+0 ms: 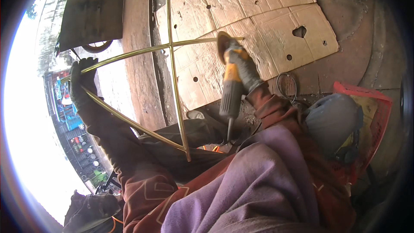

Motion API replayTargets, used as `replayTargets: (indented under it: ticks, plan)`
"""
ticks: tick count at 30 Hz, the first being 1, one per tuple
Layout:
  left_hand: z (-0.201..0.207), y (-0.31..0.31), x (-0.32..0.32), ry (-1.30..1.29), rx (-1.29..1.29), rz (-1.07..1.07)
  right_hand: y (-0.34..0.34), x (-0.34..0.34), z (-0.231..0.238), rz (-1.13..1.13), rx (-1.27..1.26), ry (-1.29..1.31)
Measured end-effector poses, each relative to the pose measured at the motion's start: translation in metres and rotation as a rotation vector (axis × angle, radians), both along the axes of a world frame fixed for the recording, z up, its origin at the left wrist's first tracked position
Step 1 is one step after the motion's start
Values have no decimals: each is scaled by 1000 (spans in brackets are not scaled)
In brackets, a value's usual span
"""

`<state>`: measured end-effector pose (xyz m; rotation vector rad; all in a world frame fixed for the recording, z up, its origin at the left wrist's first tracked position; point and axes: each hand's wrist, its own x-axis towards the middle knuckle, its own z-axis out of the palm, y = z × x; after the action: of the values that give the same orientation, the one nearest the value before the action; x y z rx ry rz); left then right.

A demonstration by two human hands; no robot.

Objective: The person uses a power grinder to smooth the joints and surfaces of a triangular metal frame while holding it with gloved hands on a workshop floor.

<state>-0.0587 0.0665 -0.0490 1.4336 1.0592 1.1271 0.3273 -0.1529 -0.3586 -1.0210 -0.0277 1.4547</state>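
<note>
A brass-coloured metal frame (174, 77) of thin bars, crossed near its middle with a slanting bar on the near side, is held up over my legs. My gloved left hand (84, 80) is closed round its left corner. My gloved right hand (245, 67) grips a yellow and grey angle grinder (231, 90), its handle end pointing down toward me. The grinder's round disc (223, 45) overlaps the right part of the cross bar. Whether the disc touches the bar, I cannot tell. Part of my right fingers is blurred.
A flattened cardboard sheet (263, 21) with holes lies beyond the grinder. A brown board (140, 73) runs along its left side. At the right stand a red plastic crate (381, 112) and a grey rounded thing (332, 121). A dark cable (288, 88) loops nearby.
</note>
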Motion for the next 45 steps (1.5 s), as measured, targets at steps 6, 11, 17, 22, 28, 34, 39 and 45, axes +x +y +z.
replayTargets:
  ticks: [6, 11, 17, 22, 28, 34, 39, 45]
  plan:
    - [6, -7, 52, 202, 146, 157, 8, -32, 73, 144, 221, -134]
    - [20, 12, 54, 398, 258, 243, 7, 7, 11, 52, 71, 7]
    - [21, 7, 78, 439, 208, 251, 5, -14, 65, 160, 227, -141]
    - [15, -31, 69, 363, 223, 432, -2, 1, 56, 112, 133, -72]
    - [-2, -36, 64, 218, 240, 532, -6, 3, 26, -4, 38, 90]
    - [9, -28, 68, 260, 342, 424, -10, -8, 52, 122, 148, -79]
    - [-5, -23, 62, 135, 263, 428, -11, 16, -7, -43, -40, 136]
    - [-1, -18, 24, -175, 119, 223, -8, -2, 54, 205, 221, -57]
